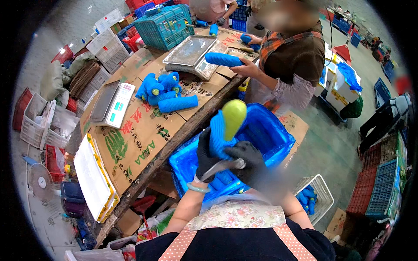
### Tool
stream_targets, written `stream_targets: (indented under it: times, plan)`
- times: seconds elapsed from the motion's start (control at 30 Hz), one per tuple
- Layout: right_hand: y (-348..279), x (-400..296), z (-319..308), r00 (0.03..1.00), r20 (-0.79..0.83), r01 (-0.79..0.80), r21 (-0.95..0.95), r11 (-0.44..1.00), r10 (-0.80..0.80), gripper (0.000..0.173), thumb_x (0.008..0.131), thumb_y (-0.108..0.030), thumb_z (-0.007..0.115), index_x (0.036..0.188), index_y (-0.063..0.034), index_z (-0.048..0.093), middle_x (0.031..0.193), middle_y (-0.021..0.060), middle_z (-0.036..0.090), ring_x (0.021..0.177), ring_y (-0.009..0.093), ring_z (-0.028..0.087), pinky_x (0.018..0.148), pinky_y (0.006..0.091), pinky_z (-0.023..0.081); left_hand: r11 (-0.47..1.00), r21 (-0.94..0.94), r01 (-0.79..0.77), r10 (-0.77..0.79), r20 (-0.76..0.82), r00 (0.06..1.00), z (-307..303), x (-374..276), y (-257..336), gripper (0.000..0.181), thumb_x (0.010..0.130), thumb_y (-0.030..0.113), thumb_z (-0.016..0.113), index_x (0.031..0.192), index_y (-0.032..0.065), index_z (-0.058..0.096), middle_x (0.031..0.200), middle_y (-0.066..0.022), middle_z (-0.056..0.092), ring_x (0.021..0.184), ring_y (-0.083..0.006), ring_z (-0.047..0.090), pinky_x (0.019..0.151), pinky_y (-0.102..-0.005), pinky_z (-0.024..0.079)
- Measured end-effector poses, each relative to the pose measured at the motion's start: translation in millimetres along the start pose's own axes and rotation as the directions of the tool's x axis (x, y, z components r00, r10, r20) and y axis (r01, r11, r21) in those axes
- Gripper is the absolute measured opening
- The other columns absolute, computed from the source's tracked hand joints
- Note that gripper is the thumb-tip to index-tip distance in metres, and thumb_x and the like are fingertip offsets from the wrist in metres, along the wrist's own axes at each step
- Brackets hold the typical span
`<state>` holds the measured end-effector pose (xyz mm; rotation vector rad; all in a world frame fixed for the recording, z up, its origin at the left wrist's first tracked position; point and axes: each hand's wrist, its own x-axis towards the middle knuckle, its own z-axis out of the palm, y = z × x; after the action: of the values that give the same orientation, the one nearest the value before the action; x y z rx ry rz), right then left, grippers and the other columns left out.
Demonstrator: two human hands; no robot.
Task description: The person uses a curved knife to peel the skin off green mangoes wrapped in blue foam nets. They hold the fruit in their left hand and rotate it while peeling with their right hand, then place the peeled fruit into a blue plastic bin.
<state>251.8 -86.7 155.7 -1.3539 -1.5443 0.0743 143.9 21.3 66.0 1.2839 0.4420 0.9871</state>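
My left hand (pixel 206 156), in a black glove, grips a long green gourd-like vegetable (pixel 234 118) partly covered by a blue foam net sleeve (pixel 218 134). The bare, rounded end points up and away from me. My right hand (pixel 249 160), also black-gloved, is closed around a knife (pixel 219 169) with a metal blade, its fingers close to the sleeve's lower part. Both hands are above a container lined with blue plastic (pixel 183 163), in which several blue-sleeved pieces (pixel 222 182) lie. Beyond it is a second blue-lined container (pixel 281 140).
On the cardboard-covered table (pixel 147 130) lie several sleeved vegetables (pixel 158 89), two scales (pixel 120 106) (pixel 196 55), a teal crate (pixel 165 27) and a white foam lid (pixel 93 179). A co-worker (pixel 290 58) across holds a blue-sleeved piece. A white basket (pixel 321 199) stands at right.
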Motion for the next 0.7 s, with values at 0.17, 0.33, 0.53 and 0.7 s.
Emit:
stream_targets:
  times: [0.17,0.33,0.53,0.7]
  plan:
    - [2.2,2.9,-5.1,0.950,0.262,0.252,-0.312,0.916,-0.172,0.028,0.065,-0.015,0.064,0.093,-0.0171,0.062,0.079,0.0054,0.052,0.082,0.025,0.052,0.068,0.0373,0.039,0.986,0.144,-0.087,0.096,-0.057,0.994,-10.7,10.6,-27.2,0.067,0.067,0.006,0.074,0.124,0.0030,0.041,0.122,-0.0140,0.048,0.105,-0.0247,0.053,0.090,-0.0361,0.044]
    - [3.8,4.2,-4.3,0.929,0.359,0.190,-0.235,0.953,-0.097,0.028,0.066,-0.015,0.063,0.093,-0.0189,0.063,0.080,0.0058,0.053,0.083,0.026,0.051,0.072,0.0381,0.039,0.671,-0.710,0.212,-0.288,0.014,0.958,-2.4,4.7,-1.5,0.058,0.069,0.006,0.072,0.119,-0.0005,0.044,0.114,-0.0173,0.052,0.104,-0.0276,0.053,0.088,-0.0363,0.044]
    - [5.5,11.9,-4.4,0.882,0.454,0.256,-0.231,0.939,-0.128,0.029,0.066,-0.013,0.063,0.094,-0.0199,0.065,0.085,0.0060,0.052,0.084,0.027,0.050,0.074,0.0389,0.038,0.811,0.481,-0.333,0.384,-0.009,0.923,-9.5,-0.5,17.2,0.058,0.065,0.006,0.074,0.116,0.0007,0.046,0.110,-0.0164,0.052,0.101,-0.0275,0.052,0.090,-0.0359,0.041]
    - [10.5,20.0,2.9,0.802,0.589,0.181,-0.082,0.980,-0.099,0.031,0.064,-0.012,0.064,0.094,-0.0186,0.066,0.082,0.0073,0.052,0.084,0.027,0.050,0.074,0.0393,0.038,0.996,-0.087,0.014,-0.028,-0.160,0.987,-14.1,-4.6,11.9,0.069,0.066,0.009,0.077,0.124,0.0008,0.042,0.120,-0.0138,0.050,0.110,-0.0229,0.048,0.095,-0.0356,0.039]
